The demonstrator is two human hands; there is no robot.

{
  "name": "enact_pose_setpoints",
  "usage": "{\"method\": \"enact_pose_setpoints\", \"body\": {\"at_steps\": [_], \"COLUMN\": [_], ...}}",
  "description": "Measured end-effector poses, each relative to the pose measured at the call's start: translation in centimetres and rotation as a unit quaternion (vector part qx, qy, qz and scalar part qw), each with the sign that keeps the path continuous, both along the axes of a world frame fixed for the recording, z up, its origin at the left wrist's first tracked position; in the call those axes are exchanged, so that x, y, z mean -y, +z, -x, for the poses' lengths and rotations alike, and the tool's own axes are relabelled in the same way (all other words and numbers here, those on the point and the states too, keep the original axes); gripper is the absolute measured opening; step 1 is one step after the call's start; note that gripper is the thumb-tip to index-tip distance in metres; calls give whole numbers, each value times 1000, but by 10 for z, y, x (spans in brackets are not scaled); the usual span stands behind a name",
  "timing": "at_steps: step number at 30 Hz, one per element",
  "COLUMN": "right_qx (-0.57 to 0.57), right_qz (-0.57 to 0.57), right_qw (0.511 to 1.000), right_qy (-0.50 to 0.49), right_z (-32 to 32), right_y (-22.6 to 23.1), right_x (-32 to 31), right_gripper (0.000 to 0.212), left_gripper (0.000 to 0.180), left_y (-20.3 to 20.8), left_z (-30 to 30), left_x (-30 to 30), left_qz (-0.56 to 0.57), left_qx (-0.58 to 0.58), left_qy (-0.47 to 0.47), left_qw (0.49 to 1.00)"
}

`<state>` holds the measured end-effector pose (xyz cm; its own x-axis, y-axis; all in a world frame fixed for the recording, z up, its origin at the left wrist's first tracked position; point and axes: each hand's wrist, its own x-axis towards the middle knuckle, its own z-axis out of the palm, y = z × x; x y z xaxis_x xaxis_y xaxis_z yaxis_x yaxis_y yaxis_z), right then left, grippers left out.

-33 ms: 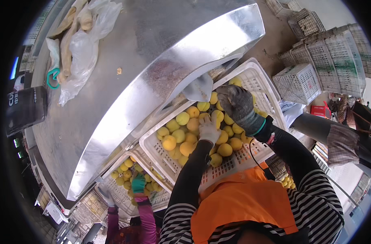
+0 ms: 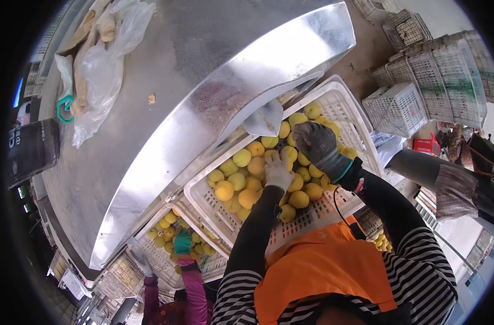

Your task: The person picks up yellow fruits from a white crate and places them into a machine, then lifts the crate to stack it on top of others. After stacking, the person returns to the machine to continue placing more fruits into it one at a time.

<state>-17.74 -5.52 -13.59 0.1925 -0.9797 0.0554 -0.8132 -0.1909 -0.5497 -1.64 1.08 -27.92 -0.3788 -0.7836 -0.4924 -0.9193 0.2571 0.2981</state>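
Observation:
Yellow peaches fill much of a white slotted plastic crate in front of me. My left hand, in a whitish glove, rests on the fruit at the crate's middle, fingers stretched and apart against the peaches. Just to its right and farther off, my right hand, in a dark grey glove, is over the peaches with its fingers curled in. Its palm faces down, so whatever it may hold is hidden. A peach shows just beyond its knuckles.
Along the crate's far side runs a metal table with a curved shiny rim, bearing plastic bags. At lower left a co-worker's green-gloved hand reaches into another peach crate. Stacked crates stand at right.
My right hand has drawn slightly nearer to me, uncovering a peach beyond its fingers. My left hand has hardly moved. The co-worker's green-gloved hand has shifted slightly. The view has turned a little.

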Motion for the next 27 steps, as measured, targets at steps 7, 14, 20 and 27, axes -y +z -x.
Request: {"method": "enact_pose_setpoints", "body": {"at_steps": [7, 14, 20, 27], "right_qx": [-282, -328, -101, 338], "right_qz": [113, -96, -159, -172], "right_qw": [950, 925, 982, 922], "right_qy": [67, 165, 1, 74], "right_z": [28, -11, 4, -6], "right_y": [-190, -155, -105, 70], "right_x": [-42, -8, -9, -33], "right_gripper": [39, 41, 65, 82], "left_gripper": [63, 37, 39, 46], "left_y": [66, 91, 82, 186], "left_z": [-6, -57, -59, -26], "left_x": [16, -8, -21, 1], "left_qz": [-120, -389, -419, -467], "left_qx": [-304, -688, -582, -596], "left_qy": [224, 497, 584, 489], "left_qw": [918, 357, 381, 433]}}
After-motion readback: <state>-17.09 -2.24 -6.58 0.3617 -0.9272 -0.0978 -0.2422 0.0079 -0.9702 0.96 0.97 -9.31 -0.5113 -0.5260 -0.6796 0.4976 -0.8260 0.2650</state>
